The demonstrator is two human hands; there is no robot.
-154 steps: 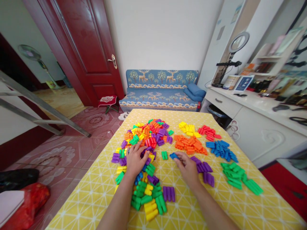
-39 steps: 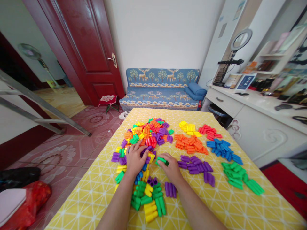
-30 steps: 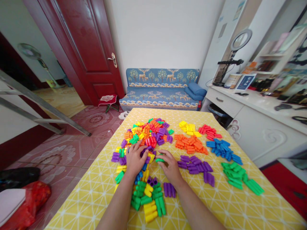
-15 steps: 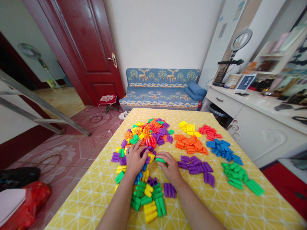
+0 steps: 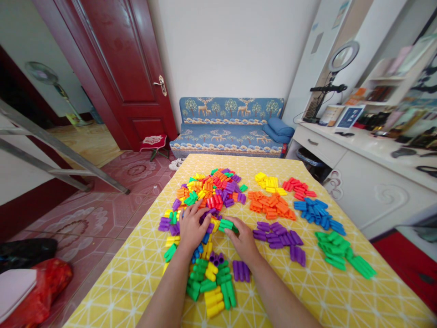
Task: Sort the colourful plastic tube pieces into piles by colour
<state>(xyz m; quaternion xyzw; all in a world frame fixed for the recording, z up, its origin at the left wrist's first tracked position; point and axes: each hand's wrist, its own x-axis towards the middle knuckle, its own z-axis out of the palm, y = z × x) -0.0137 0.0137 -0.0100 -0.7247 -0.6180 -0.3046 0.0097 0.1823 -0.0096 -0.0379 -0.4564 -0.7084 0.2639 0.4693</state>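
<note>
A mixed heap of coloured plastic blocks (image 5: 211, 191) lies on the yellow patterned tablecloth (image 5: 300, 291). My left hand (image 5: 191, 225) rests palm down on the heap's near edge, fingers spread over purple and yellow blocks. My right hand (image 5: 243, 237) pinches a green block (image 5: 226, 224) just right of the heap. Sorted piles lie to the right: yellow (image 5: 269, 183), red (image 5: 297, 188), orange (image 5: 271, 206), blue (image 5: 317, 213), purple (image 5: 278, 237) and green (image 5: 339, 253). More mixed blocks (image 5: 213, 282) sit between my forearms.
A white dresser (image 5: 362, 182) with a ring light (image 5: 341, 57) stands to the right of the table. A blue patterned sofa (image 5: 232, 127) is beyond the far edge. A dark red door (image 5: 119, 68) and a metal ladder (image 5: 51, 155) are on the left.
Five seconds ago my right hand held a blue block near the purple pile. It has since come left to the heap's edge and taken a green block; the left hand has stayed put.
</note>
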